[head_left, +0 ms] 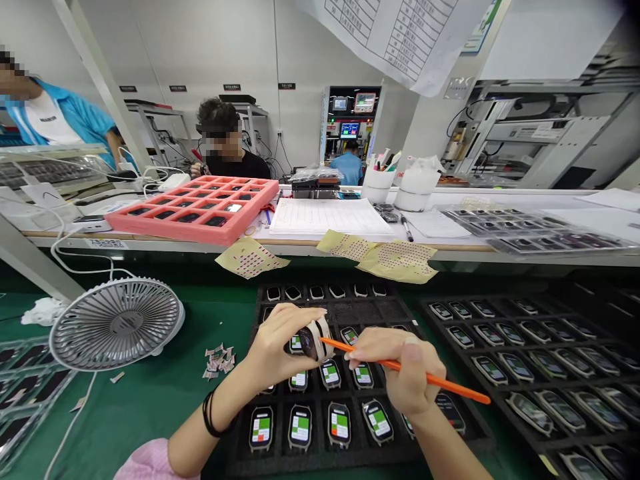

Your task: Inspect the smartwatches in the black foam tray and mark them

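My left hand (281, 341) grips a smartwatch body (319, 339) by its edges, tilted so that its side faces right. Between the fingers of my right hand (407, 367) is a thin orange stick-like tool (450, 387); its tip meets or nearly meets the side of the watch. Both hands are above a black foam tray (320, 460) with rows of watch bodies in its pockets. Several of these, such as a lit watch (300, 427) in the front row, show green and white screens. My hands hide part of the tray's middle.
A second black tray (480, 360) of watches lies at right. On the left are a white fan (120, 323) and small paper scraps (219, 362). Yellow sticker sheets (400, 259) hang from the shelf edge, below a pink foam tray (225, 233). Other people sit or stand beyond.
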Available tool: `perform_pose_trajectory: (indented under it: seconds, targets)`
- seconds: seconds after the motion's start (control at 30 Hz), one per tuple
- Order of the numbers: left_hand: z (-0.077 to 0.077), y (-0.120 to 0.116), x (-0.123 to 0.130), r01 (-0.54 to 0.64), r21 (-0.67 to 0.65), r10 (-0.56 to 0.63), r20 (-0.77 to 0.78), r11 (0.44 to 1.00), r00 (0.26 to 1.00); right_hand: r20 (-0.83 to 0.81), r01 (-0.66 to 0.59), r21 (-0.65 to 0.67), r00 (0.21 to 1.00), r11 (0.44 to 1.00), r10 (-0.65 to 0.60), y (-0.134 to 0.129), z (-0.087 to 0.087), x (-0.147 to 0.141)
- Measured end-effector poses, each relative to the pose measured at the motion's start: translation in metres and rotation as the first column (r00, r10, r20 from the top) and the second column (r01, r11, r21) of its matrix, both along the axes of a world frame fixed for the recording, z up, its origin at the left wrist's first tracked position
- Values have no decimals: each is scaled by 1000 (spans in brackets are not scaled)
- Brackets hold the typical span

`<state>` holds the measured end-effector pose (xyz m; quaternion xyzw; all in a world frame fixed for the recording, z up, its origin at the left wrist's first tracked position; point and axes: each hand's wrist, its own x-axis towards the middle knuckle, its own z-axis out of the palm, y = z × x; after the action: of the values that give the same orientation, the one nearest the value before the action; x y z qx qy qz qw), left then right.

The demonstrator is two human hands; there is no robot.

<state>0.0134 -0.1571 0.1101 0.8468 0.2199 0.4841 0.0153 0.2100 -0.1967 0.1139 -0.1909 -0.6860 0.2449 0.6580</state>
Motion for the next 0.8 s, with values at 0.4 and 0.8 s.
perform_pose_trajectory:
  seconds: [0.4, 0.8]
  targets:
    - [0, 5, 1, -90, -36, 89, -24, 995, 996, 77, 97, -90, 993, 991, -90, 8, 7, 6]
    - [-4, -1, 6, -241, -63, 231, -135, 968, 963, -296, -403, -702, 915, 587, 274, 51, -25, -38]
